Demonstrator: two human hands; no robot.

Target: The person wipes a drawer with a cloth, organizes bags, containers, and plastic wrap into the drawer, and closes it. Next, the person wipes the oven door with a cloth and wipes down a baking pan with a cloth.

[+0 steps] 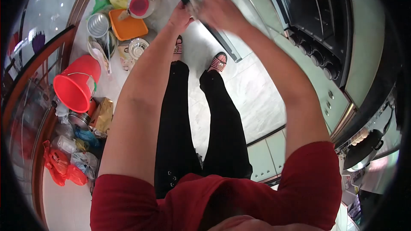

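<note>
A long, narrow strip-like panel, dark along its middle with silvery edges and ends, slants across the upper middle of the head view. My left hand is closed around its upper part. My right hand is over the same strip, just right of my left hand, and motion smears its fingers. A small pale blur lies between the two hands, too unclear to name. Both hands cover part of the strip.
On the left stand a red bucket, an orange tray, a pot with a pink inside, metal bowls and plastic bags. Right are an oven with knobs and pale green cabinets. A wok sits on the far-right counter.
</note>
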